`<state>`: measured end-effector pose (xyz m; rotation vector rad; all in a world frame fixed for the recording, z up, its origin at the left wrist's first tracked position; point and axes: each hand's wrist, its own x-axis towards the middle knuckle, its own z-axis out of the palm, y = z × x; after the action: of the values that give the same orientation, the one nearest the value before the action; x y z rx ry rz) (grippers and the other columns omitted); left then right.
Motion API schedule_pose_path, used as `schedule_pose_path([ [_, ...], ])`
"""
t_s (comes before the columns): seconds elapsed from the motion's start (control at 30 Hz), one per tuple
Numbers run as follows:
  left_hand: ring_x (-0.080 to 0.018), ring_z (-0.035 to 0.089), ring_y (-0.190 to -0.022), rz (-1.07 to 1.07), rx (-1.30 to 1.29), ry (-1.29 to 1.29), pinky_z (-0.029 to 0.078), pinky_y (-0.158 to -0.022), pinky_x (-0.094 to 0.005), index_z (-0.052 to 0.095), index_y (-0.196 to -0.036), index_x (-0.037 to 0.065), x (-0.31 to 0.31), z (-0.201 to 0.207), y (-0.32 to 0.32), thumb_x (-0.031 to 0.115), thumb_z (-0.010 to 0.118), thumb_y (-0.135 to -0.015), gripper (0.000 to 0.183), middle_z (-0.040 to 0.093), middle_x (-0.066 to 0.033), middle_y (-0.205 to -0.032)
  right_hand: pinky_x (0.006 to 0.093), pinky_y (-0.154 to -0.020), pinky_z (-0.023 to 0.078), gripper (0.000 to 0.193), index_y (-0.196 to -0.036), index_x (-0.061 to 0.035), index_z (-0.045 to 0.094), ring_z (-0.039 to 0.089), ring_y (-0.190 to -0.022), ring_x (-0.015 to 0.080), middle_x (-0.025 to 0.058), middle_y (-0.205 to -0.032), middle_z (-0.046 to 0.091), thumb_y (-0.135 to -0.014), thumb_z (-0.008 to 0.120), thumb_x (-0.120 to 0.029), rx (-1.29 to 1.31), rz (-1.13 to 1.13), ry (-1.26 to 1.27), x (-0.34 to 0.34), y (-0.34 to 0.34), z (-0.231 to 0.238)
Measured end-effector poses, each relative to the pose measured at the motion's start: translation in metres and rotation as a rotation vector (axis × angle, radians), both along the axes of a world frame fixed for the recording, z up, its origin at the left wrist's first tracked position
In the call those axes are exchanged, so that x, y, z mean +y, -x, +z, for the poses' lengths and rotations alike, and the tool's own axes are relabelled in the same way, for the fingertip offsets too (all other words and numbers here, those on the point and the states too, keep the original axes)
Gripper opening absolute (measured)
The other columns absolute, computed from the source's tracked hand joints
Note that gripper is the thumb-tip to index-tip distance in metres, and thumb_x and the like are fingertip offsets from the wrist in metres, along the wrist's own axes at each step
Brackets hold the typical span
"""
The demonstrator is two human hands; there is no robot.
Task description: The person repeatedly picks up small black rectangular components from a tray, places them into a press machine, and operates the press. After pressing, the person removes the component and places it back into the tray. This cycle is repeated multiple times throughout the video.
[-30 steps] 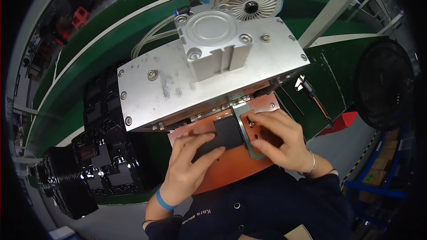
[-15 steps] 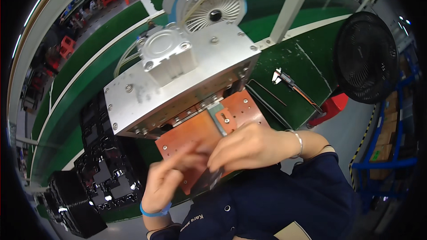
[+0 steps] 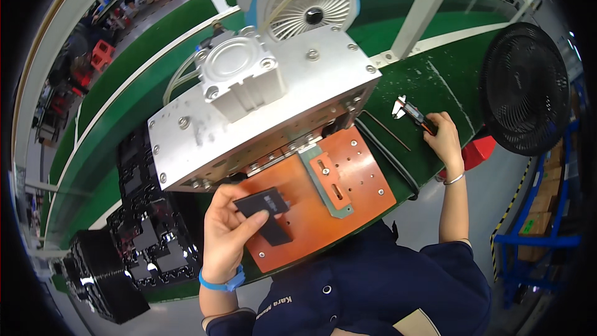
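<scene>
My left hand pinches a flat black battery, a thin rectangle with pale print and a small tab at one end, over the orange plate. Below it, a second dark flat piece shows near the thumb; whether it is held or lies on the plate I cannot tell. Toward the right, my right hand has its fingers closed on the dark end of a digital caliper, which rests on the green bench. An orange slotted block and a green-grey strip sit on the plate.
Behind the plate stands a silver metal press with a square cylinder on top. A hex key and a black hose lie right of it. Black trays stand at left, a black fan at far right, a white-blue fan behind.
My hands have come apart. The right hand has moved from the plate to the caliper. My left hand has risen a little and the black battery in it now shows clearly.
</scene>
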<state>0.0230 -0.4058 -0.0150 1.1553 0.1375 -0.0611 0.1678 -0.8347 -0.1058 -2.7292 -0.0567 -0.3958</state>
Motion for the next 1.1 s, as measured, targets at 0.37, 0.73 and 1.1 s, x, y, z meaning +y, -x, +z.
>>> schedule_pose_path([
  [0.37, -0.0213, 0.072, -0.080, -0.019, 0.080, -0.081, 0.061, -0.068, -0.0285, 0.059, -0.102, -0.005, -0.007, 0.010, -0.005, -0.003, 0.058, -0.092, 0.010, 0.071, -0.0184, -0.093, 0.0263, -0.055, 0.041, 0.032, -0.101, -0.0046, 0.056, 0.052, -0.055, 0.0127, 0.0056, -0.066, 0.058, -0.069, 0.062, 0.000, -0.126, -0.046, -0.207, 0.004, 0.020, 0.026],
  [0.73, -0.0199, 0.072, -0.075, -0.108, 0.135, -0.010, 0.061, -0.062, -0.0270, 0.058, -0.099, -0.004, -0.010, 0.012, -0.004, -0.001, 0.058, -0.092, 0.008, 0.071, -0.0179, -0.093, 0.0254, -0.059, 0.045, 0.049, -0.106, -0.0063, 0.074, 0.058, -0.066, 0.0139, 0.0048, -0.078, 0.063, -0.061, 0.087, -0.020, -0.253, 0.720, -0.443, 0.138, 0.046, 0.115],
  [1.1, -0.0193, 0.072, -0.072, -0.119, 0.149, -0.005, 0.060, -0.061, -0.0270, 0.058, -0.098, -0.004, -0.008, 0.011, -0.002, 0.000, 0.060, -0.092, 0.007, 0.070, -0.0181, -0.092, 0.0255, -0.053, 0.041, 0.048, -0.103, -0.0125, 0.076, 0.056, -0.059, 0.0138, 0.0002, -0.073, 0.061, -0.059, 0.087, -0.025, -0.397, 0.834, -0.362, 0.159, 0.041, 0.110],
])
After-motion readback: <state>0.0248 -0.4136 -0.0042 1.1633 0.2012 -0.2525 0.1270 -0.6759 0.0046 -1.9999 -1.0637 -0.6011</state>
